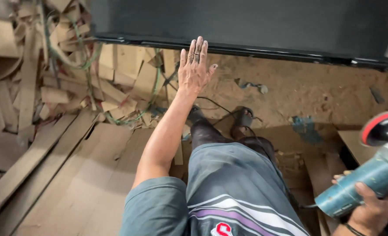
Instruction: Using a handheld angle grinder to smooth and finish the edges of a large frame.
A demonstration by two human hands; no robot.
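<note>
Head view, looking down. Across the top I see a large dark panel [246, 22], flat and matte, with a glossy black lower edge that runs slightly downhill to the right. Below it lies the floor [316, 91], a brown, dusty surface strewn with sawdust and a few blue-grey scraps. At the left I note a heap of wood offcuts [41, 78], pale strips and broken plywood pieces tangled with green and red cords, and beside it long flat boards [71, 175] lying side by side toward the lower left. In the centre are my grey shorts [237, 192], with white and purple stripes, and both feet in dark sandals on the floor, a thin black cable trailing past them. My left hand [195, 65] is stretched forward, fingers straight and close together, thumb apart, holding nothing; the fingertips reach the panel's lower edge, though I cannot tell whether they touch it. My right hand [371, 209], at the lower right corner, is closed around the teal body of an angle grinder [368, 175], whose round black backing pad with a red rim points up and to the right, well apart from the panel.
</note>
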